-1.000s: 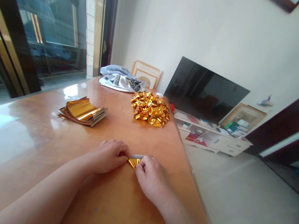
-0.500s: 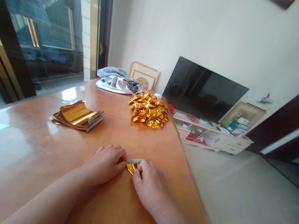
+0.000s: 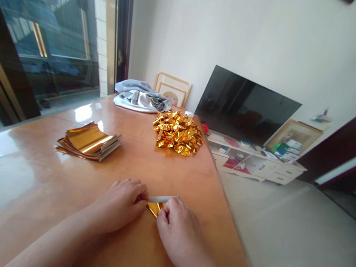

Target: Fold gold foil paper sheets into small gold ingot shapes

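Observation:
Between my two hands, low over the near part of the table, is a sheet of gold foil paper [image 3: 154,208], partly folded, with a pale grey strip of its back showing along the far edge. My left hand [image 3: 128,200] grips its left end with curled fingers. At the right end, my right hand [image 3: 178,221] pinches it between thumb and bent fingers. My fingers hide both ends of the sheet. Farther off on the left lies a stack of flat gold foil sheets [image 3: 87,140]. A heap of folded gold foil pieces [image 3: 178,132] sits beyond my hands.
The glossy wooden table [image 3: 134,163] ends at a long right edge beside the tiled floor. Bundled grey-blue cloth [image 3: 140,95] lies at its far end. Past it stand a television [image 3: 247,105], a white low cabinet [image 3: 256,163] and leaning frames [image 3: 172,89].
The view has shifted slightly, so the table things sit a little lower. Both hands keep hold of the gold foil paper, with hardly any change in their grip.

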Action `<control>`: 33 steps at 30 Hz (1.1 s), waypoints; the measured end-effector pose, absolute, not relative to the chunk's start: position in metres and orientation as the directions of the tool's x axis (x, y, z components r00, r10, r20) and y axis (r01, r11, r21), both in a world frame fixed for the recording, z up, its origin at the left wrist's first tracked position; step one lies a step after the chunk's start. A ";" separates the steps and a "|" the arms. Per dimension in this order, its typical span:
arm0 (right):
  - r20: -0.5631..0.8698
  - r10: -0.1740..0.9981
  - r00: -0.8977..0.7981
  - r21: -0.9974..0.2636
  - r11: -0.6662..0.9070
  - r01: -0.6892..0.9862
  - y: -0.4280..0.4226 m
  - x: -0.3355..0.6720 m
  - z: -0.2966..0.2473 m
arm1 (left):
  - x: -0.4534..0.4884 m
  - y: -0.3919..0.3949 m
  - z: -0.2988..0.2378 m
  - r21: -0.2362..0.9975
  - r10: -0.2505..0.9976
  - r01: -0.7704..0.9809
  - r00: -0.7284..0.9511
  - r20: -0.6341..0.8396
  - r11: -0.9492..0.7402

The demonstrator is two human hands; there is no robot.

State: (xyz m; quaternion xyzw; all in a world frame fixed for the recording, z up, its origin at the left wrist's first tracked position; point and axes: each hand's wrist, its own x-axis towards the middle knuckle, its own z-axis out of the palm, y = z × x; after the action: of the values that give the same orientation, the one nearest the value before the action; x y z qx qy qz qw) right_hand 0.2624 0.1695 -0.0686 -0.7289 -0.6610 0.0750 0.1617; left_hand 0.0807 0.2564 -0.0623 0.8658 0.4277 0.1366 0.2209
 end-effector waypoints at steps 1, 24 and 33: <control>0.102 0.988 0.114 -0.338 -0.074 0.938 0.169 0.263 -0.069 | 0.081 0.256 -0.063 0.497 0.804 0.683 0.592 0.051 -0.535; 0.102 0.985 0.136 -0.343 -0.093 0.935 0.170 0.266 -0.075 | 0.091 0.248 -0.065 0.346 0.828 0.770 0.559 0.041 -0.537; 0.105 0.992 0.067 -0.437 -0.015 0.899 0.167 0.269 -0.070 | 0.089 0.249 -0.068 0.354 0.826 0.762 0.560 0.062 -0.543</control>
State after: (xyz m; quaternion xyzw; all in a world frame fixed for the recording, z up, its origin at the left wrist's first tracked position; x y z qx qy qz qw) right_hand 0.2688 0.1672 -0.0699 -0.7027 -0.6729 0.1165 0.1996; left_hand 0.0894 0.2488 -0.0678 0.8711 0.4557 0.1113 0.1450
